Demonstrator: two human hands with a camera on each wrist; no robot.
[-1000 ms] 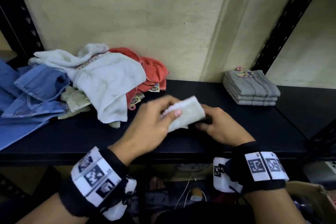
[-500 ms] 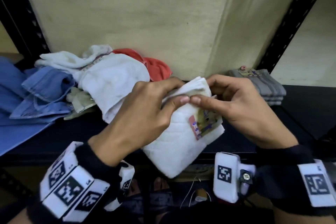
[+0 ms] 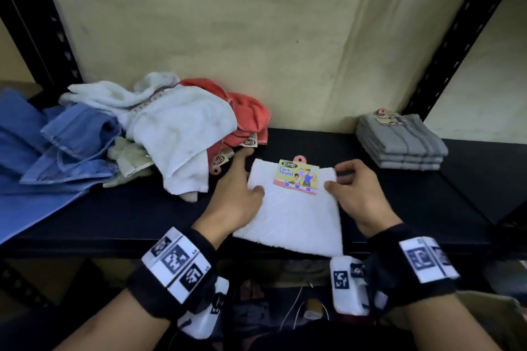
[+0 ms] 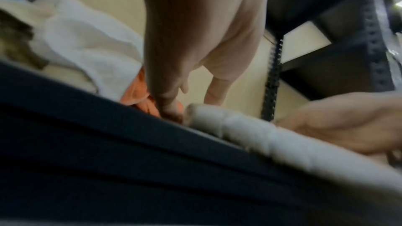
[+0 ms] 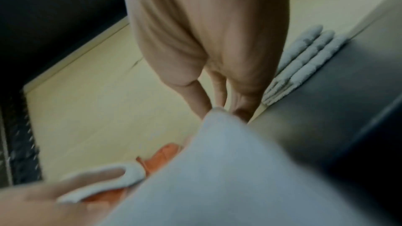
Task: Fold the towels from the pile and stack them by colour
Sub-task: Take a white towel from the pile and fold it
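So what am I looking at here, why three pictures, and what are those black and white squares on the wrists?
No machine: a person folds towels on a dark shelf. The squares are markers on wrist bands carrying small cameras. The big picture comes from a head camera; the blurry two look along each hand. The left hand and right hand grip the sides of a folded white towel with a colourful label. To the left lies an unfolded pile of white, orange and blue cloth; to the right, a stack of grey towels.
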